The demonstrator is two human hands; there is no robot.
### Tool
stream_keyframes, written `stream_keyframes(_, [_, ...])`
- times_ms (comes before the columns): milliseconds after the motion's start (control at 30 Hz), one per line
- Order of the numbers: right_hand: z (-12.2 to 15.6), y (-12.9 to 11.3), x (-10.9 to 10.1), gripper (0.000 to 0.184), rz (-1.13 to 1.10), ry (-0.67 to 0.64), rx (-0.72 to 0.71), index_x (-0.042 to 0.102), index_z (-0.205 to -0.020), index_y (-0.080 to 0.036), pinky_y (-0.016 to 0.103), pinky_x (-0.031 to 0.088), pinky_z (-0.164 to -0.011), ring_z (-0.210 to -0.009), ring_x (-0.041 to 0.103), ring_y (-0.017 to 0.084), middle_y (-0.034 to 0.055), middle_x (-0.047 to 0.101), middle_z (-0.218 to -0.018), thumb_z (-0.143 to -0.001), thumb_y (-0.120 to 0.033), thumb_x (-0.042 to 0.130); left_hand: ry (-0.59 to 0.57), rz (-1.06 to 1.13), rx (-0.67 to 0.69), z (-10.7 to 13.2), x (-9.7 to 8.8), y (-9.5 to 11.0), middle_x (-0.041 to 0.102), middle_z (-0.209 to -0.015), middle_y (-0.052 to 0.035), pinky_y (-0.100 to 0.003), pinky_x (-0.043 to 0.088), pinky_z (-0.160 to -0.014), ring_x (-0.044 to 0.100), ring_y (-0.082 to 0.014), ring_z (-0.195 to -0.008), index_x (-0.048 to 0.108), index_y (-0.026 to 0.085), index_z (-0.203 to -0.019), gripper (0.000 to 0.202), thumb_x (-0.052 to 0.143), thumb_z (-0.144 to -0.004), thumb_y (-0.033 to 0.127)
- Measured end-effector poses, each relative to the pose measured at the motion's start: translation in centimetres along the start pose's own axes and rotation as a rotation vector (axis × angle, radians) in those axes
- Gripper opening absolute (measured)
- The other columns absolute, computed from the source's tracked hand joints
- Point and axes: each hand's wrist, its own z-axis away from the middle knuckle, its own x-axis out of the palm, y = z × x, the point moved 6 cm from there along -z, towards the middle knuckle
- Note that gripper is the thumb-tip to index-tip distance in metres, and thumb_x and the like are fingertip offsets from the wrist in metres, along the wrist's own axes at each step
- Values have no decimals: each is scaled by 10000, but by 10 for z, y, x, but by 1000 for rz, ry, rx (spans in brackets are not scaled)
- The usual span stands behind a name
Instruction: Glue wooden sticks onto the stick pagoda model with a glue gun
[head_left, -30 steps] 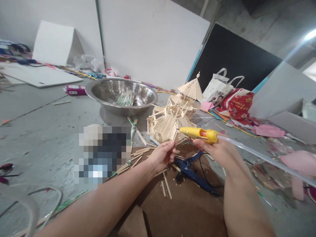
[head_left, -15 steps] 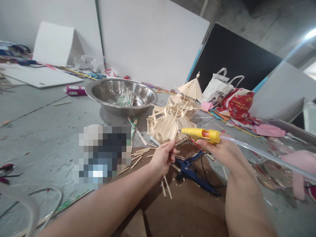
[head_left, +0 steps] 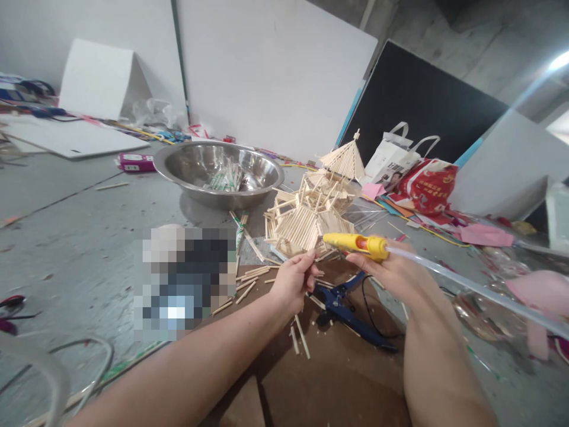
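Note:
My right hand [head_left: 391,270] grips a yellow hot glue gun [head_left: 353,242]; a long clear glue stick [head_left: 462,284] trails from its back end. The gun's nozzle points left, just above the fingertips of my left hand [head_left: 296,279]. Those left fingers are pinched together, and whatever is between them is too small to make out. Right behind the nozzle stands a pagoda-like model [head_left: 306,222] built of thin wooden sticks, with a pointed roof [head_left: 347,159] on top. Blue-handled cutters [head_left: 349,311] lie below my hands among loose sticks [head_left: 302,337].
A brown board [head_left: 329,379] lies under my arms. A steel basin [head_left: 217,172] holding wrapped chopsticks stands behind left, near a blurred-out object [head_left: 186,279]. Red [head_left: 429,185] and white bags [head_left: 391,155] sit back right. Scraps and cords litter the grey floor.
The glue gun and my right hand have shifted slightly left and down, bringing the nozzle nearer my left fingertips. My left hand has barely moved.

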Motion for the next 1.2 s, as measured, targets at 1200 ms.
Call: stream_keyframes(1200, [-3, 4, 4, 342, 22, -28, 33, 600, -786, -232, 320, 452, -620, -709, 589, 201, 20, 644, -763, -693, -537, 477, -26, 6, -20, -2, -1, 2, 461, -415, 58, -171, 205, -331, 339, -27, -290, 514, 131, -639, 208, 633, -615, 299])
